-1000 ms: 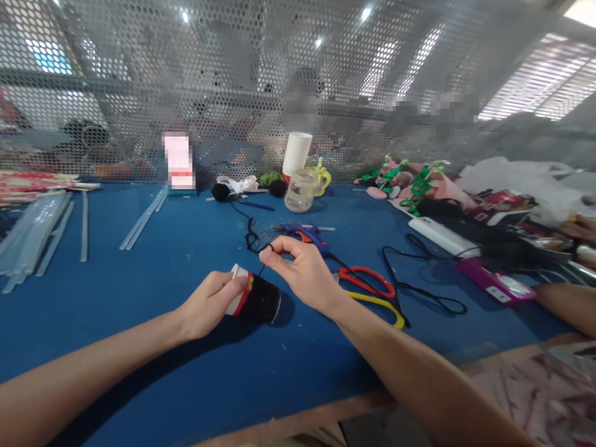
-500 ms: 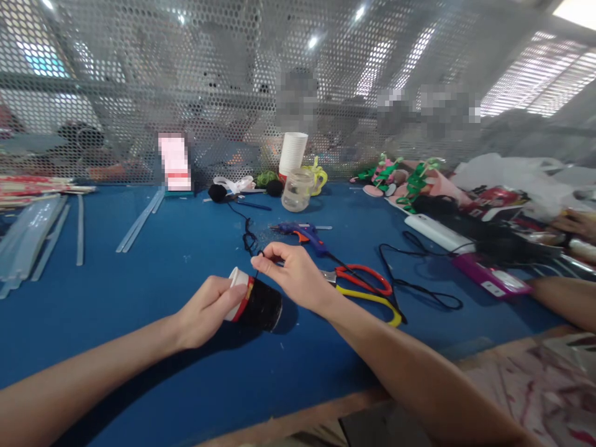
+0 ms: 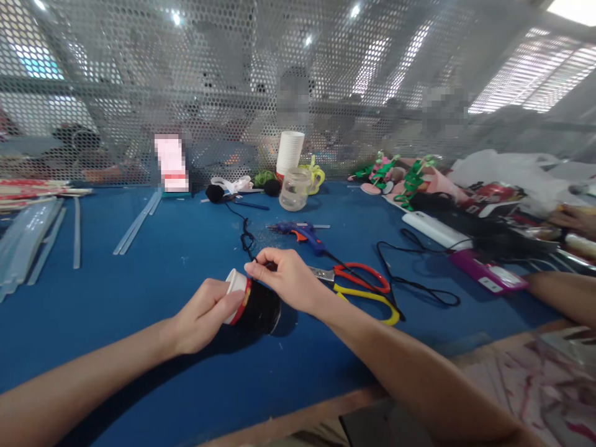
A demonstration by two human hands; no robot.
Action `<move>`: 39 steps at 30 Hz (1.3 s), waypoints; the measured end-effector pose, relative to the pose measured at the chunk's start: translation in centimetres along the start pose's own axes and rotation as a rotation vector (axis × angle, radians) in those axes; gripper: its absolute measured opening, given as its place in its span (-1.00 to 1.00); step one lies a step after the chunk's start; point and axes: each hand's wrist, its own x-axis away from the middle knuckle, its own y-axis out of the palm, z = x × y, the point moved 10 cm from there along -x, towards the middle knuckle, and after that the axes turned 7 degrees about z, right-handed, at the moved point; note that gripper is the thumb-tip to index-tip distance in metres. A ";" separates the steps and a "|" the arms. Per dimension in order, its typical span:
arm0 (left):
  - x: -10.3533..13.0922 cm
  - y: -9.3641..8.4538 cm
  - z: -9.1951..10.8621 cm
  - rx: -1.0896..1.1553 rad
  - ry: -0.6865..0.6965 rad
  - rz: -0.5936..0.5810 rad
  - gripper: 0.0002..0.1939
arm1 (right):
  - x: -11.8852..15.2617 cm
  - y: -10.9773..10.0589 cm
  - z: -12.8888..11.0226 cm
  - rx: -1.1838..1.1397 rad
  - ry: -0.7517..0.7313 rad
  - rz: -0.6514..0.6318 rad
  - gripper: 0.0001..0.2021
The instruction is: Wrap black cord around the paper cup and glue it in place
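A paper cup (image 3: 261, 307) lies tilted above the blue table, its lower part wrapped in black yarn, with a red band and a white rim. My left hand (image 3: 202, 313) grips it at the rim end, thumb on the red band. My right hand (image 3: 284, 279) pinches black yarn at the upper side of the cup, close to the band. From there the yarn (image 3: 246, 239) runs in loose tangles up the table to a black ball (image 3: 215, 193).
Beyond my right hand lie a blue glue gun (image 3: 302, 233) and red-and-yellow scissors (image 3: 363, 288). A clear jar (image 3: 295, 189) and stacked cups (image 3: 291, 151) stand behind. Glue sticks (image 3: 28, 248) lie left; a power strip (image 3: 487, 271) and another person's arm (image 3: 559, 298) are right.
My right hand has moved slightly down and left, closer to the cup, with the yarn. My left hand still holds the cup in nearly the same place.
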 end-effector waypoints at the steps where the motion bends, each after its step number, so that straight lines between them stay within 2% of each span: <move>1: 0.0 0.0 0.1 -0.010 0.014 0.001 -0.63 | 0.0 0.0 0.0 -0.003 0.004 -0.002 -0.76; 8: 0.0 -0.2 0.4 -0.047 0.067 0.027 -0.63 | 0.1 0.1 -0.2 0.000 -0.007 0.013 -0.78; 18: 0.1 -0.6 0.2 0.040 0.042 0.061 -0.63 | 0.1 0.5 0.1 -0.022 -0.015 0.031 -0.77; 27: 0.1 -0.6 -0.3 0.092 0.017 0.071 -0.62 | 0.0 1.1 0.7 -0.060 0.042 -0.015 -0.76; 36: 0.3 -0.9 1.1 0.013 0.154 0.089 -0.64 | 0.1 1.1 0.6 -0.122 0.026 -0.004 -0.75; 39: 0.6 -0.9 2.5 -0.044 0.289 0.092 -0.66 | 0.2 1.5 1.0 -0.158 0.047 -0.029 -0.75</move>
